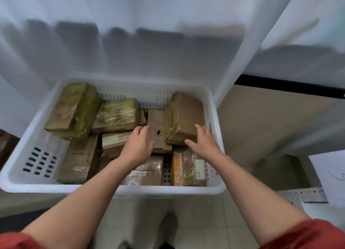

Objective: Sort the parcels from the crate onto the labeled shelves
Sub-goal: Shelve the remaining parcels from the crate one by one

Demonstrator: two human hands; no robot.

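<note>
One crate: a white slotted plastic crate (56, 187) seen from above, standing against a hanging white sheet (130, 43).
Crate contents: about eight taped cardboard parcels, packed close and partly overlapping; a strip of the perforated crate floor shows between the two nearest ones.
Far left corner: a large green-taped parcel (72, 111), tilted, with its far end up against the crate wall.
Far middle: a second green-taped parcel (116, 115) just beside it, its tape glossy and wrinkled.
Far right: a brown parcel (184, 118) with green tape along its edges, tilted, its near end lying on the things below it.
Centre: a flat brown box (156, 129) with a small dark hole in its top, partly under the brown parcel.
Left of centre: a pale box (113, 139) with red print, half hidden by the left hand.
Near left: a plain brown carton (78, 161) with clear tape.
Near right: an orange parcel (188, 170) under clear tape, with a white label.
Left hand (139, 146): over the left edge of the flat brown box, fingers loose and slightly spread, gripping nothing; contact cannot be told.
Right hand (203, 140): at the near right corner of the brown parcel, fingers extended along its side and thumb spread toward its front, not clasped round it.
Sleeves: red sleeves (308, 235) at the bottom corners.
Right edge: a sheet of paper (330, 177) with handwriting.
</note>
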